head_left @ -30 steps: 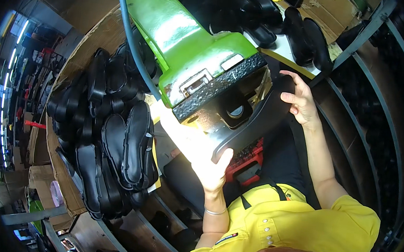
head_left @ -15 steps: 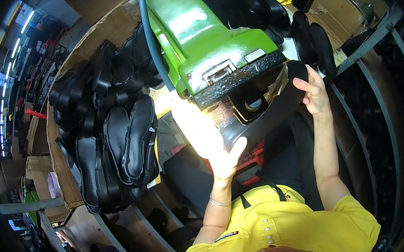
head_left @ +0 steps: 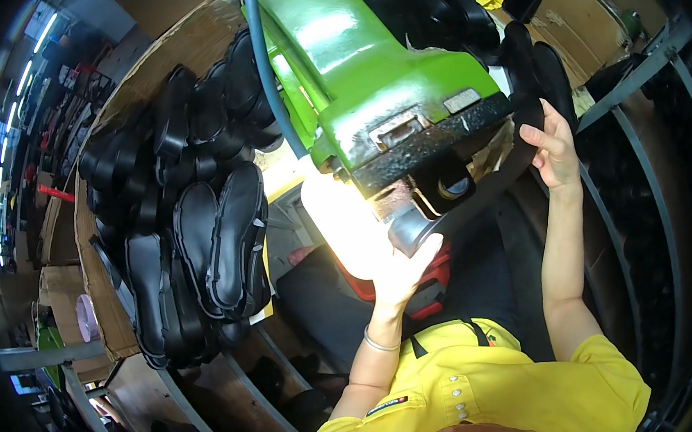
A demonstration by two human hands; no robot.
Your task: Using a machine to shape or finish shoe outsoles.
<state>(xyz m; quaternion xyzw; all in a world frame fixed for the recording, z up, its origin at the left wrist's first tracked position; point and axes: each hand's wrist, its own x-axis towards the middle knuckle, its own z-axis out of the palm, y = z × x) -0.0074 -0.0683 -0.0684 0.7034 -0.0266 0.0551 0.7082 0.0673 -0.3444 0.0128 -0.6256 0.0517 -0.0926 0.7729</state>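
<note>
A black shoe sole (head_left: 416,229) is held tilted between my two hands under the front of a green machine (head_left: 399,85). My left hand (head_left: 398,274) grips the sole's lower left end, its thumb lying along the edge; bright lamp light washes out most of its fingers. At the upper right end, my right hand (head_left: 557,156) pinches the same sole between thumb and fingers. The sole's edge is close beneath the machine's dark lower part, beside a black metal bracket (head_left: 445,188). Whether the sole touches the machine, I cannot tell.
On my left, many black shoe soles (head_left: 197,228) lie piled by a cardboard sheet (head_left: 100,293). More black soles (head_left: 540,68) lie behind the machine. A blue hose (head_left: 262,65) runs down the machine's left side. Metal rack bars (head_left: 633,81) stand at right.
Both hands and the sole have shifted slightly to the right, the sole turning a little. The machine also appears farther right in the view. Both hands keep their grip.
</note>
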